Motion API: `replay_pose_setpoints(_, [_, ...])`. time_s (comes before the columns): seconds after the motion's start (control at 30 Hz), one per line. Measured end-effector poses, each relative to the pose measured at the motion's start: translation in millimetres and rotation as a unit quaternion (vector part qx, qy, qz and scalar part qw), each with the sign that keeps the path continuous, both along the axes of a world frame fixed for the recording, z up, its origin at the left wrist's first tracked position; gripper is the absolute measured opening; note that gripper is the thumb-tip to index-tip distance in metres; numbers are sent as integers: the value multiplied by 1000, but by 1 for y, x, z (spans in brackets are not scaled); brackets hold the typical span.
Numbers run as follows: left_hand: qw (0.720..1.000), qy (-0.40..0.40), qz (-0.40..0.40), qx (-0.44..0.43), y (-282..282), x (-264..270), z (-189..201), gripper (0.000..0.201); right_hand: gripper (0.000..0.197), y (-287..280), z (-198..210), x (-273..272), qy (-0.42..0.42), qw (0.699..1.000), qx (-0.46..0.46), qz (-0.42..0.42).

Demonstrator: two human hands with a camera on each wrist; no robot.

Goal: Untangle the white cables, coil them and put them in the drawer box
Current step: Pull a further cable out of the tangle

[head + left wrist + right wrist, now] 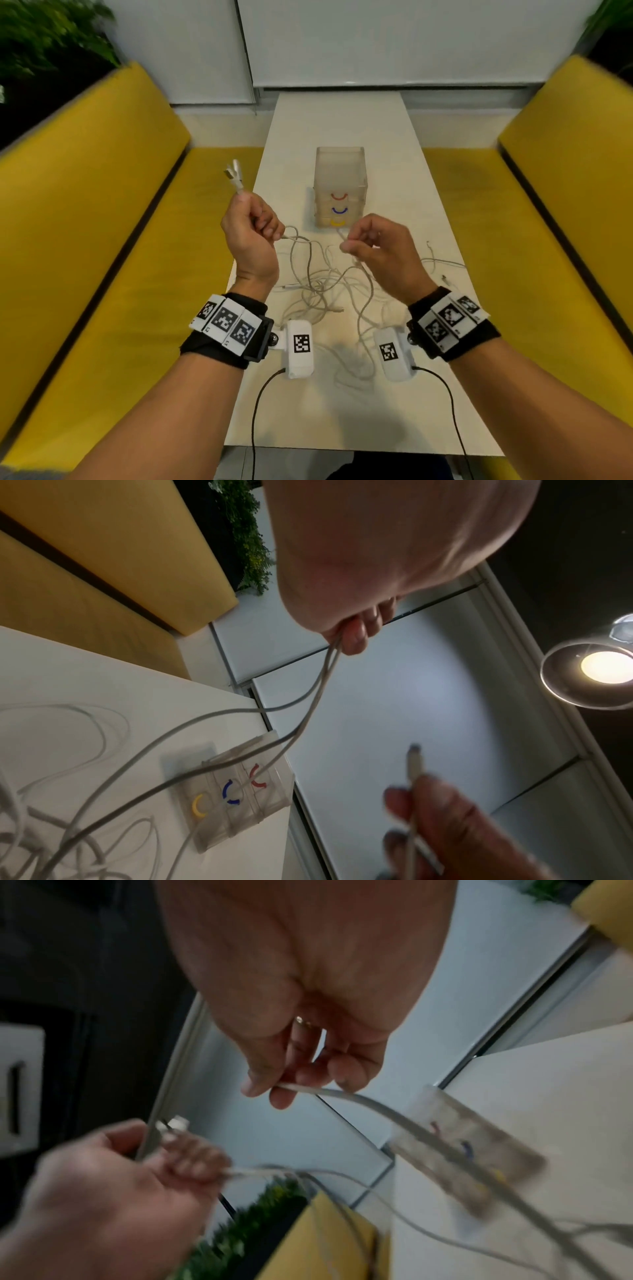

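A tangle of white cables (325, 287) lies on the white table (342, 116) in front of me. My left hand (263, 226) is raised over the table's left edge and grips a cable. Its connector ends (234, 174) stick up above the fist, and two strands (318, 693) hang from the fingers to the pile. My right hand (349, 246) is held above the tangle and pinches another cable strand (342, 1096) between thumb and fingertips. The translucent drawer box (340, 186), with red, blue and yellow handles, stands behind the pile with its drawers closed.
Yellow benches (102, 274) (548, 257) run along both long sides of the narrow table. A white wall panel (394, 41) closes the far end. Loose cable ends (442, 263) reach the table's right edge. A lit lamp (603, 669) hangs overhead.
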State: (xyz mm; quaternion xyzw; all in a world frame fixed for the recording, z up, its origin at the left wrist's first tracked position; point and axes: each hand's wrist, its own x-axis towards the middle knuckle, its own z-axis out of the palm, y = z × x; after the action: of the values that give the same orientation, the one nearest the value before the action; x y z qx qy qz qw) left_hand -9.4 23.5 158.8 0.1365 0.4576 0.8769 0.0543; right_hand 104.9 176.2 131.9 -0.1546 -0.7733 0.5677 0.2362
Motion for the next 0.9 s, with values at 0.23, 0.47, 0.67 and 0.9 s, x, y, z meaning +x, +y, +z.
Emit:
replay_pose_setpoints(0.23, [994, 65, -54, -67, 13, 23, 5, 29, 21, -21, 68, -9, 80, 989, -112, 53])
replay_pose_setpoints(0.47, [982, 94, -18, -162, 25, 42, 5, 25, 15, -43, 72, -14, 77, 994, -78, 29])
replay_pose_setpoints(0.67, [979, 76, -15, -190, 28, 47, 8, 29, 30, -44, 71, -11, 73, 996, -38, 17])
replay_pose_setpoints(0.9, [976, 89, -51, -193, 29, 50, 4, 26, 32, -39, 63, -10, 52, 999, -3, -13])
